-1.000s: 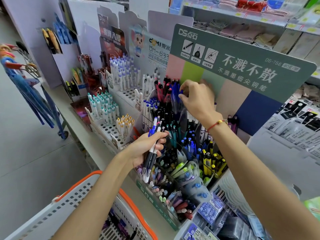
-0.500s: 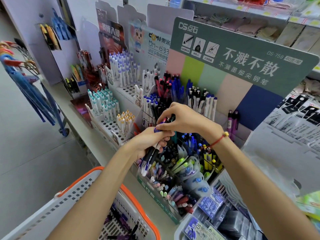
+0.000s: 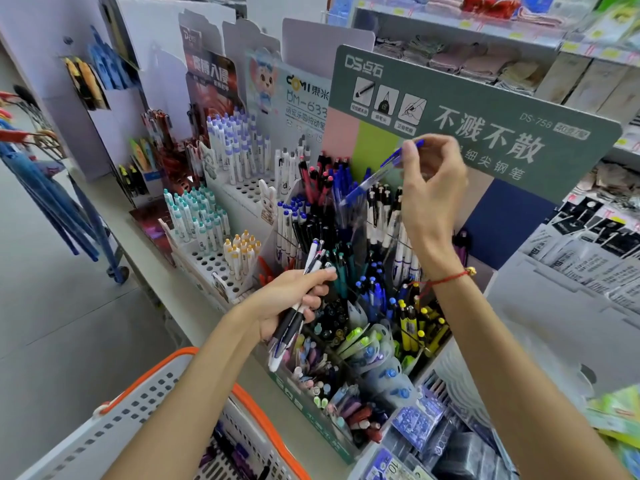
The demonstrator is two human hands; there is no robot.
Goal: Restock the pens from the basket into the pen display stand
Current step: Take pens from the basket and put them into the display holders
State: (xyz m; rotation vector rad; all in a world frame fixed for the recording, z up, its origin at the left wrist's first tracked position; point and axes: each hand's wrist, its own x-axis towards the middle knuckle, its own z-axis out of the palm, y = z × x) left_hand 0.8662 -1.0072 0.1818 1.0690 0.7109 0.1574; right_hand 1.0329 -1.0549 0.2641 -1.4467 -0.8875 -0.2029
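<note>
Item: pen restock, in progress

Right hand (image 3: 433, 188): raised over the back rows of the stand (image 3: 311, 407), thumb and fingertips pinching one blue pen (image 3: 381, 171) near its top end. Pen slanted, lower tip pointing down-left toward the clear compartment of blue pens (image 3: 341, 183); held high, likely so the tip can be aimed into a slot between neighbours

Left hand (image 3: 294, 299): fingers curled round a bundle of pens (image 3: 298, 306), white and dark barrels, lower ends jutting below the palm. Kept just in front of the stand's middle rows, apparently as a ready supply for the other hand

Basket (image 3: 138, 403): white with orange rim, bottom left below the left forearm; a few dark and purple items lie inside, type unclear

Stand: tiered compartments sorted by colour, most well filled; green header card (image 3: 485, 133) behind

Adjacent: white peg racks (image 3: 221, 265) of capped pens to the left; packaged goods (image 3: 415, 420) at lower right

Stage, judged: mid-task, one pen about to be seated, bundle not yet placed
</note>
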